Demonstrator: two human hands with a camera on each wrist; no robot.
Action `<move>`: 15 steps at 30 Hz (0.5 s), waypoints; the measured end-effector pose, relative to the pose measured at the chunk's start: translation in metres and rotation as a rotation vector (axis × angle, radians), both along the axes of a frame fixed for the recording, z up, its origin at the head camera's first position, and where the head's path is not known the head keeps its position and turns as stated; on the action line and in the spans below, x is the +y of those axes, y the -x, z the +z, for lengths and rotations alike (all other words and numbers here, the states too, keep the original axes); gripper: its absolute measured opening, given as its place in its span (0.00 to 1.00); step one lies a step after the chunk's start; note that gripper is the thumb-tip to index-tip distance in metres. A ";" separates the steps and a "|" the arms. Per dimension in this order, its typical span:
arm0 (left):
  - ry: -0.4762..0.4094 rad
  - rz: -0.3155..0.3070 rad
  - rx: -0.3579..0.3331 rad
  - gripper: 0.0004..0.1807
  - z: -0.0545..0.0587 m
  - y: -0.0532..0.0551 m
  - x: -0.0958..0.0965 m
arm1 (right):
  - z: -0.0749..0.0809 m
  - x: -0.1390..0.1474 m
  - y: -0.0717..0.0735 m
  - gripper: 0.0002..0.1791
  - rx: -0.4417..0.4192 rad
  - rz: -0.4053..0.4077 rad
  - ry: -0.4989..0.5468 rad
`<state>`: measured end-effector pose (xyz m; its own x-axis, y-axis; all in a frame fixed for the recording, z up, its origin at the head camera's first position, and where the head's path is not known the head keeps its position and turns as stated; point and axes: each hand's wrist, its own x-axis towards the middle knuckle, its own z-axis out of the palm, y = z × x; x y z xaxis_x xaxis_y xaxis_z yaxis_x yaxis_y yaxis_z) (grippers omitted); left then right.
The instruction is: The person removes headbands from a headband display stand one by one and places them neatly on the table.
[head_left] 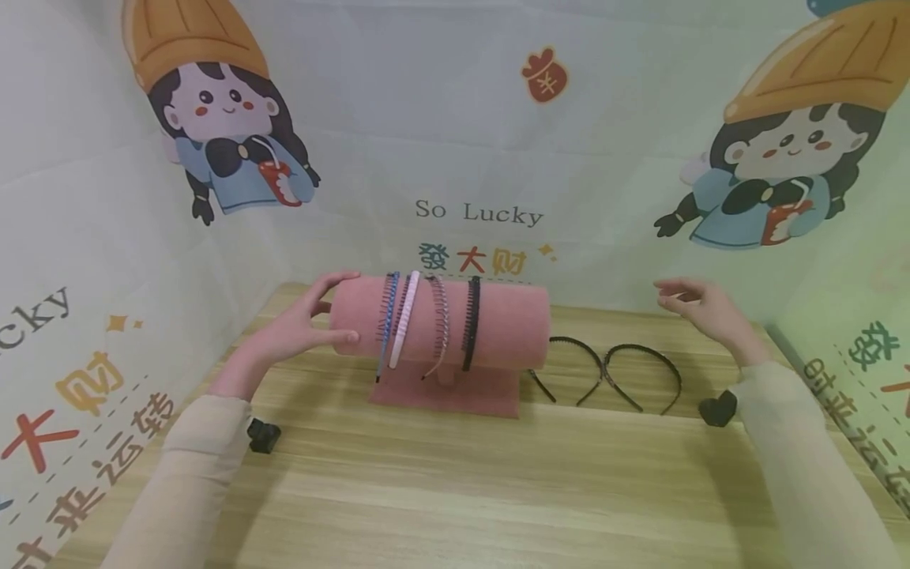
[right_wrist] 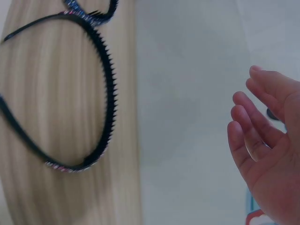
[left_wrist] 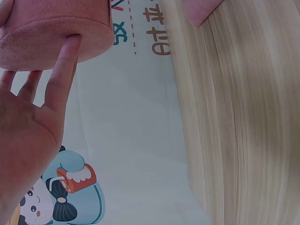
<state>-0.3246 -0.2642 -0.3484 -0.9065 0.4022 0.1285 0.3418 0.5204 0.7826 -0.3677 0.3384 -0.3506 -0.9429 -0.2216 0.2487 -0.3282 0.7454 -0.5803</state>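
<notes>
A pink plush headband stand (head_left: 512,324), a horizontal roll on a flat base, stands on the table. My left hand (head_left: 297,325) holds the roll's left end, thumb on the front and fingers over the top and back. In the left wrist view, one fingertip presses the round end face (left_wrist: 47,42). Four toothed headbands sit around the roll: blue (head_left: 388,324), white (head_left: 404,320), greyish (head_left: 441,316) and black (head_left: 471,324). My right hand (head_left: 700,307) hovers at the right with loosely bent fingers and nothing in it.
Two dark headbands, the left one (head_left: 579,345) and the right one (head_left: 657,352), lie on the wooden table (head_left: 469,490) right of the stand. The right wrist view shows glitter on a dark toothed headband (right_wrist: 110,93). A printed cloth backdrop (head_left: 455,142) encloses the table's back and sides.
</notes>
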 end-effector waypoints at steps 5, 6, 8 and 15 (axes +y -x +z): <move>0.005 -0.002 0.000 0.49 0.001 0.001 0.000 | 0.020 -0.018 -0.005 0.24 0.033 -0.001 -0.031; 0.006 -0.001 0.001 0.49 0.001 0.001 0.000 | 0.023 -0.023 -0.006 0.24 0.036 0.002 -0.032; 0.007 0.001 0.001 0.49 0.002 0.000 0.000 | 0.031 -0.033 -0.008 0.24 0.045 0.013 -0.031; 0.015 0.005 0.004 0.49 0.002 -0.001 0.001 | 0.053 -0.068 -0.016 0.22 0.110 0.034 0.009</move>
<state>-0.3232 -0.2634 -0.3459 -0.9079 0.3997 0.1264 0.3425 0.5334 0.7734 -0.3522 0.2701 -0.2973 -0.9018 -0.2505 0.3521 -0.4152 0.7278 -0.5457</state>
